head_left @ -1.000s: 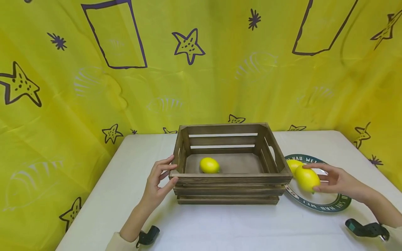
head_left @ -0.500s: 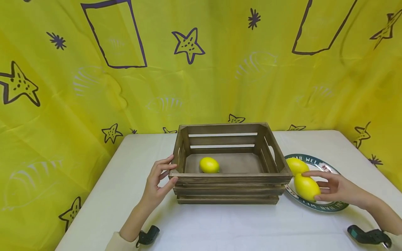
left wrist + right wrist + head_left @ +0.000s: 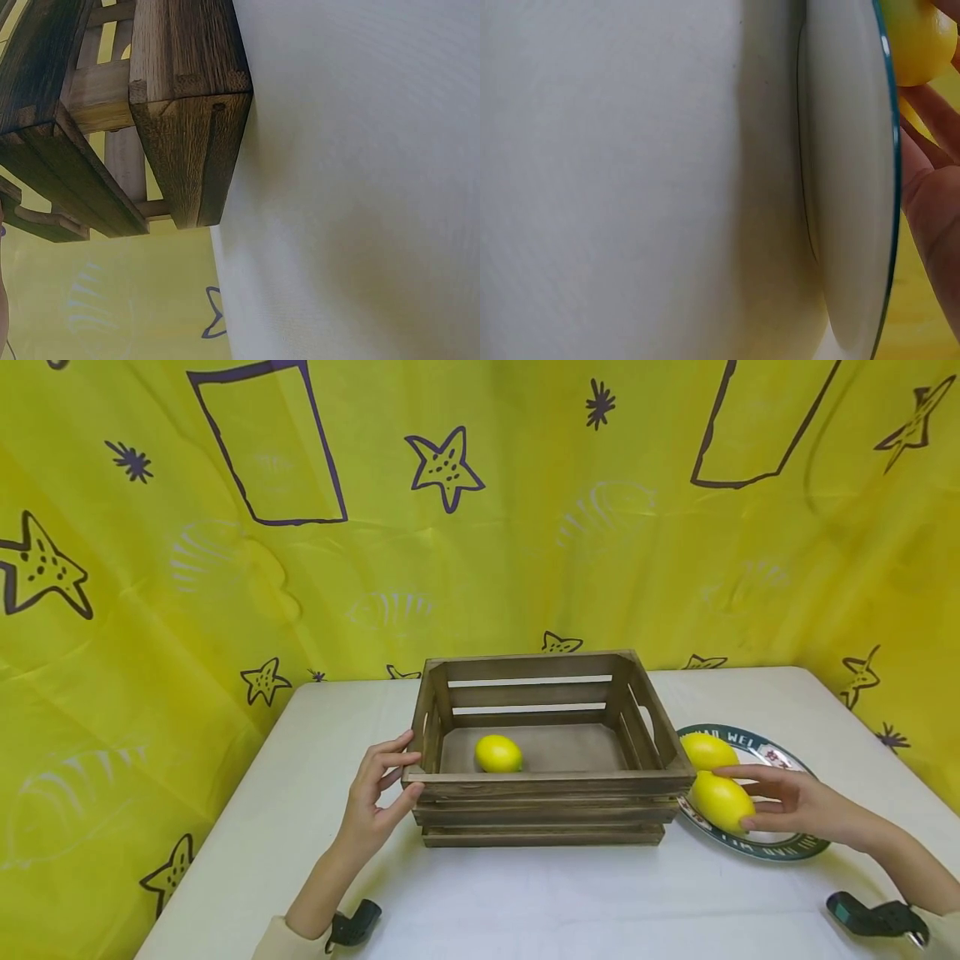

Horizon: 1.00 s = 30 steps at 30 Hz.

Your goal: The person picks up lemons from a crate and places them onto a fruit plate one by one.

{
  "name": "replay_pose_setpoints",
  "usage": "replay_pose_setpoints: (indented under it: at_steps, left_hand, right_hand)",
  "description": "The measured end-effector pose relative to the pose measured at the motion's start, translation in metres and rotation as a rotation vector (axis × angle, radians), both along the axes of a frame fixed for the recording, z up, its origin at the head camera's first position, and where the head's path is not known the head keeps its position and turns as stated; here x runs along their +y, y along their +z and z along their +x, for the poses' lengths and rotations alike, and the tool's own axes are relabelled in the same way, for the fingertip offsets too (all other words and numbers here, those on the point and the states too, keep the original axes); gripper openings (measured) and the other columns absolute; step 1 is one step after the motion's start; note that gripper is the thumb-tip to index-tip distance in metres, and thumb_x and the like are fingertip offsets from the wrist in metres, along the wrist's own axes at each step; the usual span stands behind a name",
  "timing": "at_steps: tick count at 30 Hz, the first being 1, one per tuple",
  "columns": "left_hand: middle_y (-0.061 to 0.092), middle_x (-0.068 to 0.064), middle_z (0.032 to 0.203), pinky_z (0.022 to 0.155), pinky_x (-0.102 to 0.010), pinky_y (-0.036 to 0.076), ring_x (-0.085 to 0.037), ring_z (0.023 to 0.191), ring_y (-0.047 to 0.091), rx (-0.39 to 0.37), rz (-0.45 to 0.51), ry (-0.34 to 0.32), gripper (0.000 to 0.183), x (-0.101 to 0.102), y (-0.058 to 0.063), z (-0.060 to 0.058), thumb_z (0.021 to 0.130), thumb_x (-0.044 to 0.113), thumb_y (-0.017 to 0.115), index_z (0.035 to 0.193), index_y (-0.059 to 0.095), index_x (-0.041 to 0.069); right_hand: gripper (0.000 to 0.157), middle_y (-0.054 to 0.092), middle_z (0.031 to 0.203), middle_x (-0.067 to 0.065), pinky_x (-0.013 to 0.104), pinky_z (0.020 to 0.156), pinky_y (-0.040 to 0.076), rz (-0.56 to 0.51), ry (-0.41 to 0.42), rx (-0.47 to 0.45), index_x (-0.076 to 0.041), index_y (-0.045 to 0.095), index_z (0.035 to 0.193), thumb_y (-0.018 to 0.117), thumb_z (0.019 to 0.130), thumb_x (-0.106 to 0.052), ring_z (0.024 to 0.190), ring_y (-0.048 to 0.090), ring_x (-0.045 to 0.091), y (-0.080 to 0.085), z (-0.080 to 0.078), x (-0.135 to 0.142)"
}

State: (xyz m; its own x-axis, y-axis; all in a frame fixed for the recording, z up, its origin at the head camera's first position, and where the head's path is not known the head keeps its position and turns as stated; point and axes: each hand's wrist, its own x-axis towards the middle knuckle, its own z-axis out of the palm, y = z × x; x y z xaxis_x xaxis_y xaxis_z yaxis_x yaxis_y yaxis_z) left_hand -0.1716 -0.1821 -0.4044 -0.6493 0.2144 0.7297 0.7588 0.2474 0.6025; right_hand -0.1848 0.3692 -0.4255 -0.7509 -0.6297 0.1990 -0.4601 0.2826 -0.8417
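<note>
A brown slatted wooden crate [image 3: 547, 789] stands mid-table with one lemon [image 3: 498, 753] on its floor. At the crate's front left corner, my left hand [image 3: 378, 785] holds the edge, fingers along the side and thumb toward the front. In the left wrist view the crate's lower slats [image 3: 191, 142] show, while most of that hand is out of frame. My right hand [image 3: 795, 806] pinches a lemon [image 3: 720, 802] between thumb and fingers, low over the green-rimmed plate [image 3: 806, 847]. Another lemon [image 3: 707, 751] lies behind it on the plate, partly covered in the head view.
The plate sits close against the crate's right side. A white cloth [image 3: 525, 902] covers the table, and a yellow patterned curtain [image 3: 517, 568] hangs behind. Both wrists wear a black device [image 3: 873, 917].
My right hand has lowered its lemon and shifted it slightly left on the plate, uncovering more of the lemon behind. The plate has shifted slightly left. My left hand stays at the crate's corner.
</note>
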Motion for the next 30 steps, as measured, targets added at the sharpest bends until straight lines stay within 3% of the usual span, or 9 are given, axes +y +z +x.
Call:
replay_pose_setpoints:
  at_steps: [10, 19, 30]
  left_hand:
    - [0.049, -0.024, 0.134, 0.1, -0.02, 0.046, -0.01, 0.13, 0.046, -0.008, -0.004, 0.009, 0.039, -0.001, 0.0, 0.0, 0.08, -0.014, 0.067, 0.116, 0.058, -0.002]
    - [0.049, -0.024, 0.135, 0.1, -0.022, 0.046, -0.012, 0.131, 0.046, 0.003, -0.006, 0.003, 0.037, -0.002, 0.0, -0.001, 0.082, -0.011, 0.067, 0.116, 0.058, -0.002]
    - [0.049, -0.024, 0.135, 0.1, -0.021, 0.046, -0.011, 0.131, 0.045, 0.002, -0.005, 0.0, 0.037, -0.002, 0.0, 0.0, 0.082, -0.012, 0.067, 0.116, 0.058, -0.002]
  right_hand:
    - [0.052, 0.05, 0.134, -0.029, 0.02, 0.079, 0.058, 0.013, -0.01, -0.094, -0.003, 0.052, 0.137, 0.06, 0.088, 0.014, 0.111, 0.057, -0.007, 0.003, -0.002, 0.007]
    - [0.048, 0.057, 0.132, -0.022, 0.019, 0.078, 0.057, 0.018, -0.035, 0.007, 0.002, 0.053, 0.132, 0.058, 0.087, 0.018, 0.11, 0.059, -0.005, 0.009, -0.005, 0.013]
    - [0.047, 0.063, 0.127, -0.014, 0.017, 0.08, 0.056, -0.012, -0.073, 0.039, 0.006, 0.053, 0.131, 0.056, 0.086, 0.021, 0.109, 0.061, -0.001, 0.014, -0.002, 0.012]
